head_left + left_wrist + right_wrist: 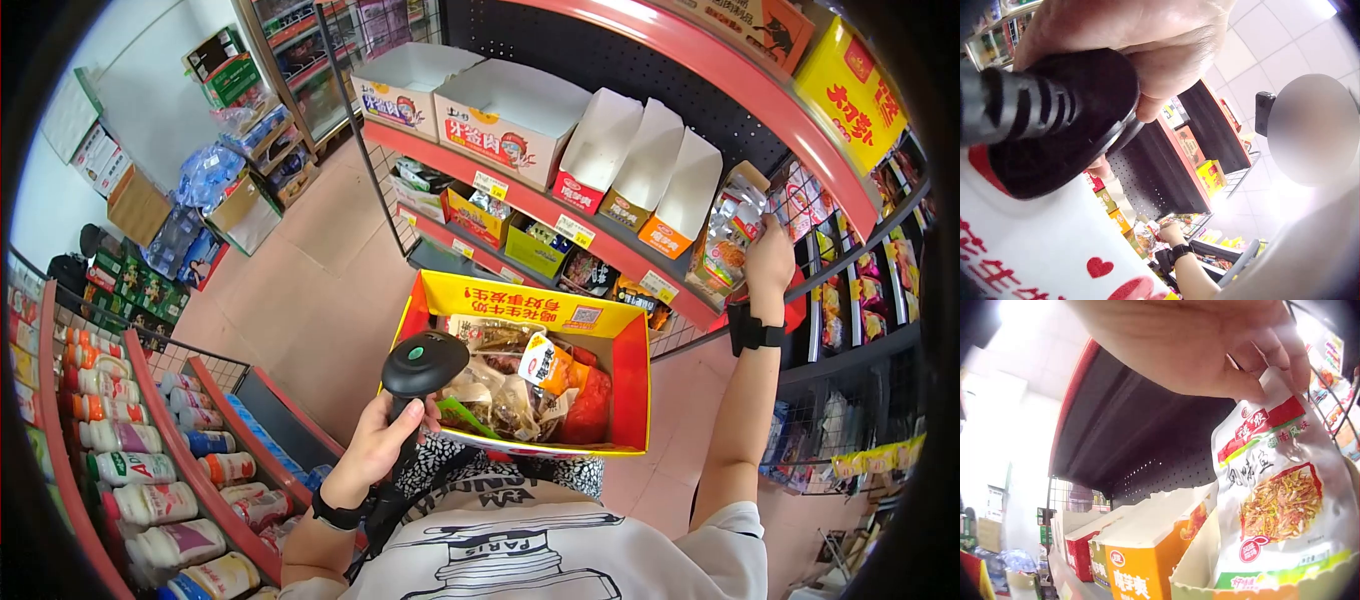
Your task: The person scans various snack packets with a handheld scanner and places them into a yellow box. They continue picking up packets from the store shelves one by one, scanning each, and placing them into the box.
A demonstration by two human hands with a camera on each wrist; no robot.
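My left hand (372, 440) grips a black handheld barcode scanner (426, 364) at the left side of a yellow-and-red carton (630, 362). The carton sits at my lap, holding several snack packets, among them an orange-and-white one (555, 366). Up at the shelf's right end, my right hand (770, 265) pinches the top edge of a silver snack packet (1279, 494) with red and green print. That packet stands upright, its lower part inside an open display box (1194, 575). In the left wrist view, the scanner's black handle (1066, 125) fills much of the left side.
Emptied display boxes (515, 110) line the red-edged shelf (545, 195). More packets stand on the tier below. Shelves of bottles (125, 437) run along the left. Wire racks (850, 260) with bagged snacks are at the right, and stacked cartons (140, 205) stand far left.
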